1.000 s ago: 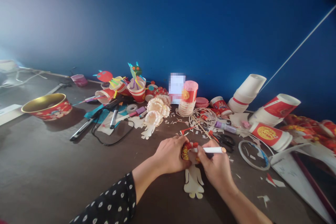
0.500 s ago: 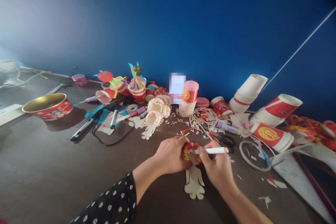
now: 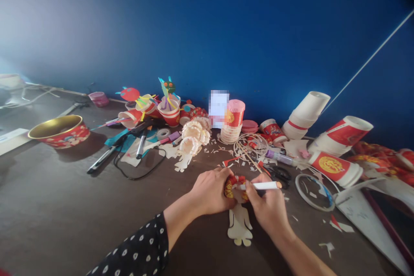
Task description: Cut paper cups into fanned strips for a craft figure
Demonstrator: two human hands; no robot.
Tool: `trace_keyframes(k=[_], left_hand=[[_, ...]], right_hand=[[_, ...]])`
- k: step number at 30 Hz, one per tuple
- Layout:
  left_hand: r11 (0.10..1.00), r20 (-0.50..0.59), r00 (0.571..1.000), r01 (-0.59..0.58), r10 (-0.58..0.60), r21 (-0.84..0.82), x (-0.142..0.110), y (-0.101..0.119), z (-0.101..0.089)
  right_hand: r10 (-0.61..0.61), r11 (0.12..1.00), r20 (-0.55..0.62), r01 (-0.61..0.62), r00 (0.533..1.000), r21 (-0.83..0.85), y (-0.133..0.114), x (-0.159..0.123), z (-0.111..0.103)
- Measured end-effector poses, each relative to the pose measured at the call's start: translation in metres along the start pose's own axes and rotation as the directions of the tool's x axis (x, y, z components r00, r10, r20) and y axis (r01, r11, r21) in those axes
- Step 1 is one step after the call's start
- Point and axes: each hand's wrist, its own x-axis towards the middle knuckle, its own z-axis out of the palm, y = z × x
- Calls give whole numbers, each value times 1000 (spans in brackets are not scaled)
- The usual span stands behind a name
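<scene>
A paper cut-out figure (image 3: 239, 226) lies at the front middle, its pale body toward me and a red-and-yellow patterned curled part at its head end. My left hand (image 3: 211, 190) is closed round the left side of that head part, thumb along its near edge. In my right hand (image 3: 265, 202) is a white marker pen (image 3: 265, 186) with an orange end, pinched between thumb and fingers and lying nearly level. Its tip points left, at the inside of the head part; the exact contact is hidden. Black scissors (image 3: 280, 174) lie just beyond my right hand.
Paper scraps (image 3: 328, 248) litter the right side. Stacked paper cups (image 3: 305, 114) and a tape ring (image 3: 314, 192) stand or lie right. Ruffled paper figures (image 3: 190, 144) lie behind my hands. A red bowl (image 3: 60, 133), a cutter knife (image 3: 103, 157) and cup puppets (image 3: 170, 110) are left, before a blue wall.
Almost nothing differs. Both hands keep the same place and hold on the paper figure and the marker pen; the view has shifted very slightly.
</scene>
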Motion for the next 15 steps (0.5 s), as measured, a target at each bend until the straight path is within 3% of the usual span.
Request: trace_keyframes(k=[15], left_hand=[[999,8,1000,-14,14,35,0,-1,1]], right_hand=[[7,999,57,-9,998,37,-1,0,0]])
